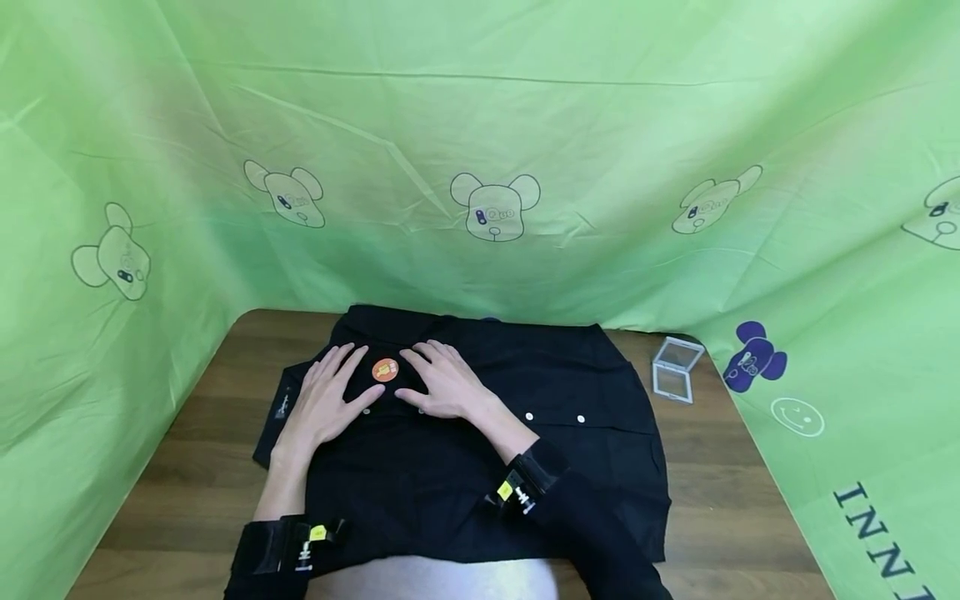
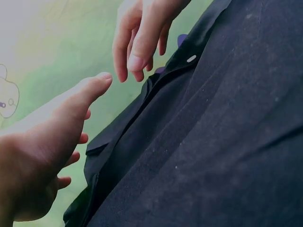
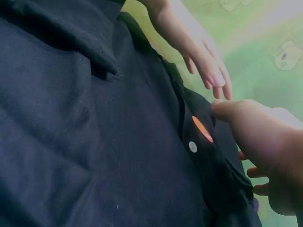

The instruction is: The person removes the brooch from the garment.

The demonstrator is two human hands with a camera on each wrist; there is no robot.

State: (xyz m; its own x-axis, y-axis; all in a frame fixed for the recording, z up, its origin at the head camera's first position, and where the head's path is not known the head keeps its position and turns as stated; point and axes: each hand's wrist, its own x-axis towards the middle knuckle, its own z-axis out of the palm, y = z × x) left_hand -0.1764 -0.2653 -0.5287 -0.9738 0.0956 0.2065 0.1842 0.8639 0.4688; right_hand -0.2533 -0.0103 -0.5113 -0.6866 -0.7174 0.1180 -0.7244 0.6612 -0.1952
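A black shirt [image 1: 465,492] with white buttons [image 1: 529,416] lies spread over the wooden table. On its upper left part sits a small round orange badge or sticker [image 1: 385,370]; which one, I cannot tell. My left hand [image 1: 322,402] is just left of the orange disc, fingers spread and fairly straight. To the disc's right, my right hand [image 1: 444,385] extends its fingers towards it. Both wrist views show the thumbs extended and nothing held. Seen from the right wrist, the orange disc [image 3: 202,129] lies beside a white button [image 3: 192,146].
A small clear case [image 1: 678,367] with a pale frame stands with its lid up at the table's back right. Green cloth [image 1: 480,275] printed with bear heads hangs behind and along both sides. Wooden tabletop [image 1: 727,492] shows around the shirt.
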